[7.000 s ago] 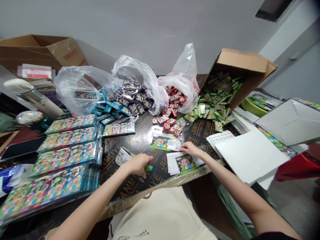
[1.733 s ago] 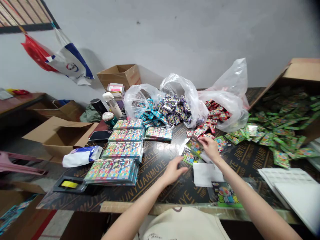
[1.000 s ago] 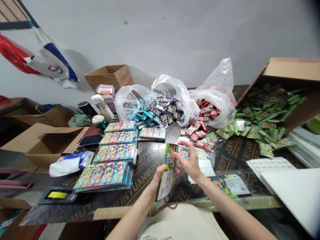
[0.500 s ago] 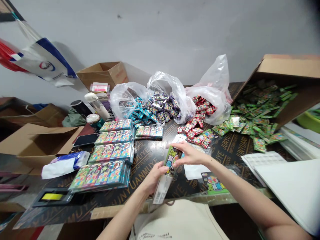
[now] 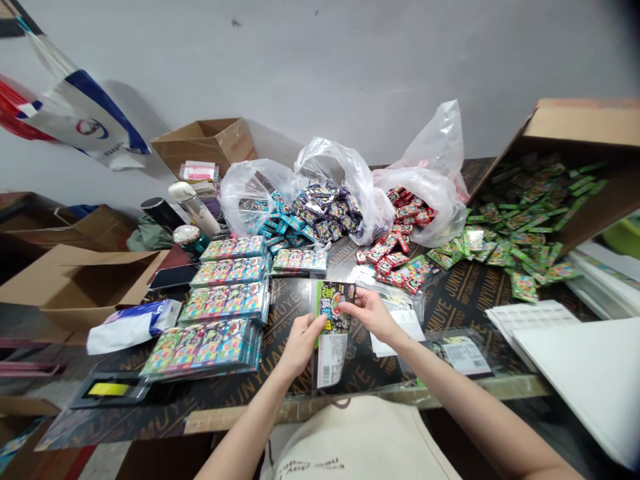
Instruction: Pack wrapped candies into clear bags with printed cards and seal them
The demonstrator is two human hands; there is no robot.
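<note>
Between my two hands is a printed card package (image 5: 333, 308) with green, black and colourful print. A white barcode panel (image 5: 331, 360) hangs below it, with clear plastic around its edges. My left hand (image 5: 301, 341) pinches the left edge, thumb on the front. My right hand (image 5: 373, 317) grips the right edge, its thumb also on the front. The fingers behind the package are hidden. To the right, white paper pieces (image 5: 399, 331) lie on the dark tabletop. Beyond my right forearm rests another clear-wrapped package (image 5: 463, 355) with a pale panel.
Stacks of colourful packs (image 5: 200, 348) stand at left, with a shorter stack (image 5: 300, 261) behind. Plastic bags spill blue packets (image 5: 285, 223), purple packets (image 5: 327, 210) and red packets (image 5: 387, 252). Green packets (image 5: 525, 220) pour from a carton (image 5: 580, 127). White sheets (image 5: 575, 367) lie right.
The package in my hands has turned from a slanted, narrow view to upright and broad, facing me. My hands have moved slightly apart. More of the pale-panelled package shows beyond my right forearm.
</note>
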